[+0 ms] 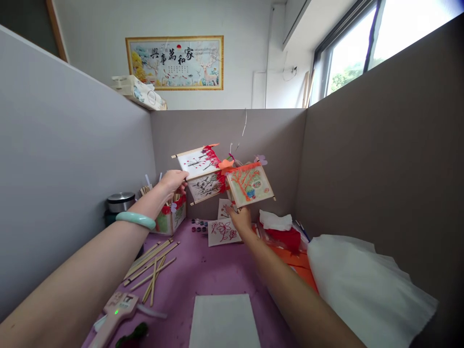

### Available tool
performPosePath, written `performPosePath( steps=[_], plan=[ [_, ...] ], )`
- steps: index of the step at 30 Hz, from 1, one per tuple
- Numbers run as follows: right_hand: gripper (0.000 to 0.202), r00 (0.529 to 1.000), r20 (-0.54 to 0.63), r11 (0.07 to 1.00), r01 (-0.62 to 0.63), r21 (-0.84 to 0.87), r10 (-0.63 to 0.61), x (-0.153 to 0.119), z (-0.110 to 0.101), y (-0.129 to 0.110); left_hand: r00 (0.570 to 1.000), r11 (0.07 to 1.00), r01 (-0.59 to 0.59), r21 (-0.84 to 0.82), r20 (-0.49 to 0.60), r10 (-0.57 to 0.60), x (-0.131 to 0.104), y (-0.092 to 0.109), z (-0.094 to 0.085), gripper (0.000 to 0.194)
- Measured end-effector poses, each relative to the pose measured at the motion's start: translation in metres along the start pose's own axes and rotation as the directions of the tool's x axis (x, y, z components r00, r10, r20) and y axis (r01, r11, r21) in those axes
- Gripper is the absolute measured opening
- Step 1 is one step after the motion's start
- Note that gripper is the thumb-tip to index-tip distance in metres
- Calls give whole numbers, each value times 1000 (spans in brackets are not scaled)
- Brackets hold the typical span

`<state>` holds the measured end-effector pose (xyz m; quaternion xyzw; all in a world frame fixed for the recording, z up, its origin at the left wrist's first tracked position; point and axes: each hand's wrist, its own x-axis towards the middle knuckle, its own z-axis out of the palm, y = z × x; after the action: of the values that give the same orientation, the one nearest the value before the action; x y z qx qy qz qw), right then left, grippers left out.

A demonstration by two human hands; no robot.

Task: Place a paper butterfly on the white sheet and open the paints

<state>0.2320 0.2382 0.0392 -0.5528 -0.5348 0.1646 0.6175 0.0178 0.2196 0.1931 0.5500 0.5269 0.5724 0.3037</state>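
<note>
Partition walls hem the lantern (224,179) (held aloft), left hand (173,182) and right hand (239,220) gripping its edges.

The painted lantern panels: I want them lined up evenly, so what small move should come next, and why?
Probably tilt the right hand so the orange-tree panel levels out. It slopes down to the right, while the left hand holds the two white panels at a different slant. Both are held up above the purple table, joined near the red fringe.
</note>
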Motion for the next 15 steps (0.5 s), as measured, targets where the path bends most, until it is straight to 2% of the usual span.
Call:
performPosePath(
  steps=[2, 4, 9, 12, 15],
  plan=[
    [47, 998, -60, 997, -1, 75, 5, 7, 1, -2, 1000, 1000, -5, -1, -14, 5, 1, 3, -4, 13],
    [48, 994, -106, 988, 9, 154, 7, 12, -8, -3, 999, 1000, -10, -7, -34, 10, 3, 5, -9, 13],
    [44, 990, -141, 931, 29, 363, 24, 26, -59, -11, 999, 995, 13, -96, -40, -17, 9, 9, -23, 11],
    [41, 991, -116, 873, 3, 487, 62, 38, -89, -20, 998, 978, 58, -199, 19, -55, 9, 10, -29, 11],
    [35, 992, -77, 807, -38, 590, 103, 48, -112, -30, 989, 940, 130, -314, 108, -101, 11, 8, -34, 14]
  ],
)
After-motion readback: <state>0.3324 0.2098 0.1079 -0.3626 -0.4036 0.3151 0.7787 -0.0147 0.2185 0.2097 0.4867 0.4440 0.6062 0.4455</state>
